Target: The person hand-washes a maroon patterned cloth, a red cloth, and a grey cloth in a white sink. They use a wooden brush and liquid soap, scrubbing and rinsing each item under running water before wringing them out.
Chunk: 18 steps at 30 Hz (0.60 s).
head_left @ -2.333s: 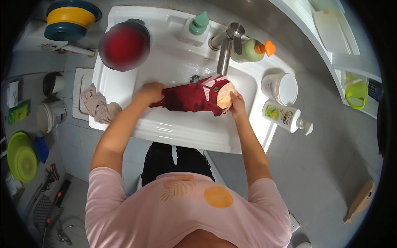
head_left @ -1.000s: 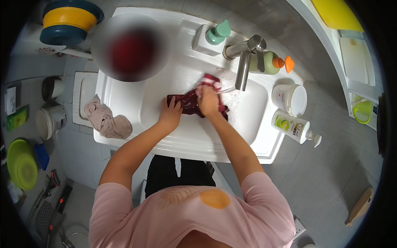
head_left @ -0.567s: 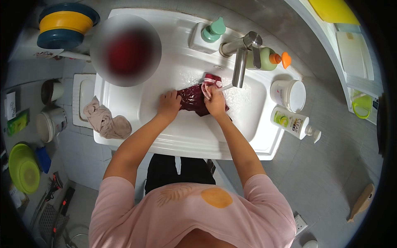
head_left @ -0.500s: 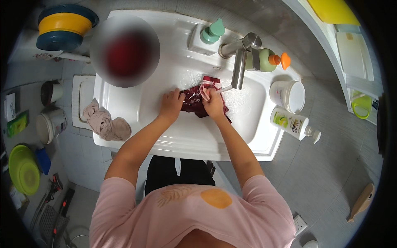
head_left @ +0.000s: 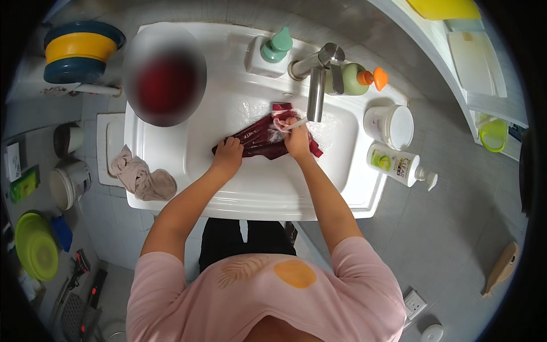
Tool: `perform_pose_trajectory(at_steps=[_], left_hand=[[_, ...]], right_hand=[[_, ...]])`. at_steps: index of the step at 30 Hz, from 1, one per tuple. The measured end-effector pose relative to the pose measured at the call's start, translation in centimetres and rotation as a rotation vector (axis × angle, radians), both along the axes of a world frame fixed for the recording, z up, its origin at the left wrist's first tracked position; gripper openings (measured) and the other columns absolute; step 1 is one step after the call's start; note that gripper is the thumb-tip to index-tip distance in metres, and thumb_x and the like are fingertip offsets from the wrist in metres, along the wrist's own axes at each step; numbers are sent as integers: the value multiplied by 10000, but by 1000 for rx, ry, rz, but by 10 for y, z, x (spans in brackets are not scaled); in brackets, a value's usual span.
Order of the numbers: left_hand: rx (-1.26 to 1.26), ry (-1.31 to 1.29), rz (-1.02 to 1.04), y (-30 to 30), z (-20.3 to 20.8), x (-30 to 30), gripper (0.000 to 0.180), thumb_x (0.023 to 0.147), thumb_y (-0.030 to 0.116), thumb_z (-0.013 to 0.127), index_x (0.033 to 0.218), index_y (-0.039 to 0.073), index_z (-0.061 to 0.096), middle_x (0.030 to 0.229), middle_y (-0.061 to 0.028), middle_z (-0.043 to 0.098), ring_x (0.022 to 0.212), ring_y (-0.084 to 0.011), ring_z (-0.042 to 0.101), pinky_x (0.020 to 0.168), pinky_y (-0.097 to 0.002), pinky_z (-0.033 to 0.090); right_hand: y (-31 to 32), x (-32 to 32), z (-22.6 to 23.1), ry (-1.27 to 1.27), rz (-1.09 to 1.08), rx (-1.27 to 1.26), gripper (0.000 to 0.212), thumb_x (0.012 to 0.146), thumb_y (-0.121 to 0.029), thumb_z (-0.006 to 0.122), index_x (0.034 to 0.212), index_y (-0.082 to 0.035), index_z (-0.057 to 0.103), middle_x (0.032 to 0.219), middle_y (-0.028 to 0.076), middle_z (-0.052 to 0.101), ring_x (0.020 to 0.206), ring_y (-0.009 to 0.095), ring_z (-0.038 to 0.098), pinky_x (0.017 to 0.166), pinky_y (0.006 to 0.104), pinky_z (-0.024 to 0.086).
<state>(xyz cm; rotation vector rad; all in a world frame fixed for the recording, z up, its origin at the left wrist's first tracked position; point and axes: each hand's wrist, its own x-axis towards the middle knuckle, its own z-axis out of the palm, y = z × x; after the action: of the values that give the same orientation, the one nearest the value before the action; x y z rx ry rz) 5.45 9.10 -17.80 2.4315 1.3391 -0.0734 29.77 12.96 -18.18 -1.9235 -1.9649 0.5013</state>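
"What are you seeing?"
"I have the right hand [head_left: 296, 139] closed on a wet maroon garment [head_left: 263, 139] by the running tap [head_left: 316, 97], the left hand [head_left: 229, 157] clutching its left end."
"Where's the garment lying?"
"In the white sink [head_left: 208, 111], between both hands; I spot a beige cloth [head_left: 141, 178] over the left rim."

Yellow-banded basin [head_left: 80, 50], lime-green tub [head_left: 39, 246].

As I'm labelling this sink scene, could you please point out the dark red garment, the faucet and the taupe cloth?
Dark red garment [head_left: 261, 138]: head view, on the middle of its wet fabric.
Faucet [head_left: 316, 94]: head view, on its metal spout.
Taupe cloth [head_left: 140, 179]: head view, on its crumpled middle.
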Motion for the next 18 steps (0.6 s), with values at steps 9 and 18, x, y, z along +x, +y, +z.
perform_pose_trajectory(at_steps=[9, 18], left_hand=[[-221, -938, 447, 45, 73, 41, 486, 674, 104, 697, 1119, 27, 517, 1091, -138, 549, 1000, -275, 539, 860, -359, 431], [-671, -1080, 140, 60, 135, 52, 294, 671, 26, 659, 962, 30, 622, 841, -90, 648, 794, -181, 619, 745, -285, 473]], right_hand=[[-18, 46, 143, 756, 12, -458, 282, 791, 32, 559, 1068, -18, 543, 946, 57, 554, 872, 121, 517, 752, 245, 430], [-35, 31, 288, 770, 188, -203, 260, 701, 81, 596, 943, -8, 627, 955, 99, 577, 874, 184, 546, 748, 278, 431]])
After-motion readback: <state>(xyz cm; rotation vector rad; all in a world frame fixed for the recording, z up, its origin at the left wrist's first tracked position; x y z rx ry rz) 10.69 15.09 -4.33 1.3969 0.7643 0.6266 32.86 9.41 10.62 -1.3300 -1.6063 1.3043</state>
